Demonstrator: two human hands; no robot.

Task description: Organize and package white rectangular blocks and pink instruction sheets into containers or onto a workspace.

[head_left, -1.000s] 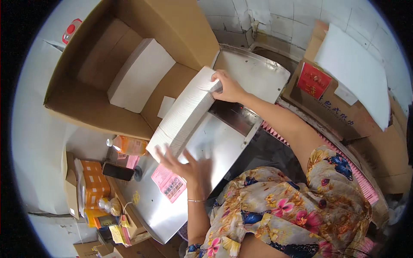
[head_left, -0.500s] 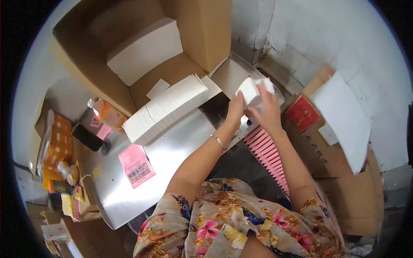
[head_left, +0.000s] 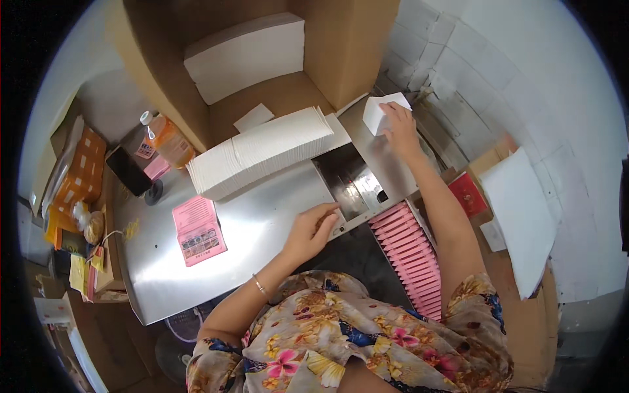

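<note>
At the far right of the metal worktop, a small block of white paper pieces stands on the steel surface. My right hand has its fingers over the top and right side of that block. My left hand is at the worktop's front edge, beside a dark rectangular opening; its fingers are loosely stretched, thumb apart, with nothing seen in them. Between my arms, a row of folded pink packets runs down a chute. Behind my left hand lies a long row of upright white folded papers.
An open cardboard box with a white stack inside stands behind. A pink leaflet lies on the metal table. On the left are an orange drink bottle and a phone. Cartons stand at right.
My left hand has let go of the white block and drawn back toward the front left. The block has moved from between both hands to the worktop's far right, my right hand still on it.
</note>
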